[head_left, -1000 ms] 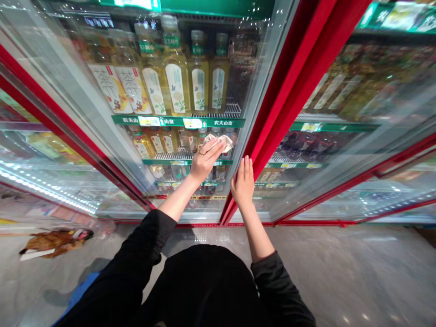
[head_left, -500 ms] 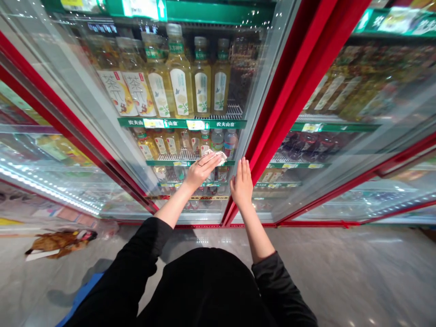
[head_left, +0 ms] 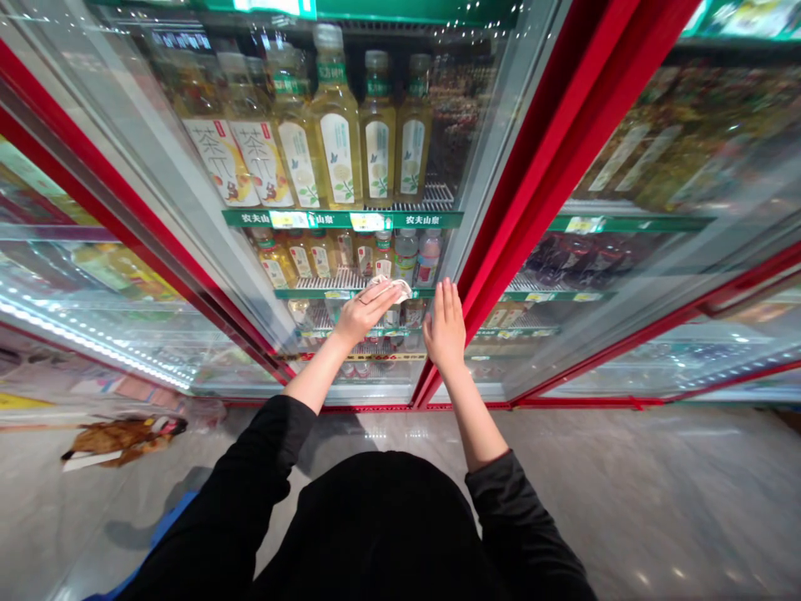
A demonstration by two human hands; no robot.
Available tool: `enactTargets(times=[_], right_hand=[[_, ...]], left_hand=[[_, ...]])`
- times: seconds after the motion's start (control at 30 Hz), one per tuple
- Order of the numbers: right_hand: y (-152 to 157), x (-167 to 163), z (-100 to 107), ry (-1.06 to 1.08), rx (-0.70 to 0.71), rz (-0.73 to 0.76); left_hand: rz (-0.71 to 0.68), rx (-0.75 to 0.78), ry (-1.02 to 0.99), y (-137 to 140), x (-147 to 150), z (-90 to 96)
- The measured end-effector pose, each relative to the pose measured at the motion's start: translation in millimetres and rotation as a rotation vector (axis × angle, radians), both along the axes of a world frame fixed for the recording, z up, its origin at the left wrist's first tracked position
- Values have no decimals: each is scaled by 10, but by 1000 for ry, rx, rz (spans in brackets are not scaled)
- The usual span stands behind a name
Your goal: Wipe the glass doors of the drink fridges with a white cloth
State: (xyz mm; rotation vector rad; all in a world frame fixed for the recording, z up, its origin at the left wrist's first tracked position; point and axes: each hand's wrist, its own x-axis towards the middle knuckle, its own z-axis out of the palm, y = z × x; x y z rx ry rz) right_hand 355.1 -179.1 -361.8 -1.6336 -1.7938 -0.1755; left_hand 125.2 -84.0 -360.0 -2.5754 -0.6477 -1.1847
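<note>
My left hand [head_left: 361, 317], with a ring on one finger, presses a crumpled white cloth [head_left: 401, 290] against the glass door [head_left: 466, 125] of a drinks cooler. Its fingers lie over the cloth and cover most of it. To its right, my right hand [head_left: 446, 332] rests flat on the door's edge beside the red frame [head_left: 531, 142], fingers stretched out and holding nothing. Behind the glass, bottles of pale yellow tea [head_left: 341, 146] stand upright on a shelf with a green price strip [head_left: 391, 220]. Smaller bottles [head_left: 321, 255] stand on the shelf below.
More red-framed cooler doors stand on both sides, with dark purple bottles [head_left: 579, 257] behind the right one. A brown item [head_left: 118, 442] lies on the grey floor [head_left: 663, 492] at the left. Something blue [head_left: 172, 517] shows beside my left sleeve.
My left hand and the cloth have slid slightly left across the glass. My right hand stays flat at the door's edge. The whole view has shifted a little.
</note>
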Motion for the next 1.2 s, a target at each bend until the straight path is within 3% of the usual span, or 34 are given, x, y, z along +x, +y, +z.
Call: enactTargets(times=[0.1, 0.3, 0.47, 0.6, 0.73, 0.87, 1.03, 1.2], right_hand=[[52, -108, 60, -3, -1, 14], [163, -339, 132, -52, -15, 61], [217, -399, 101, -44, 15, 81], [228, -469, 91, -63, 20, 103], [257, -575, 116, -62, 34, 119], [295, -640, 144, -54, 42, 116], [294, -638, 131, -83, 30, 102], [307, -654, 123, -93, 63, 121]], left_hand=[[51, 19, -71, 94, -64, 96], [47, 55, -69, 161, 111, 300], [-27, -46, 78, 34, -247, 184], [50, -39, 16, 9, -499, 133], [165, -35, -109, 80, -359, 271], [155, -89, -93, 101, -147, 394], [67, -80, 67, -7, -445, 220], [145, -61, 4, -54, -853, 75]])
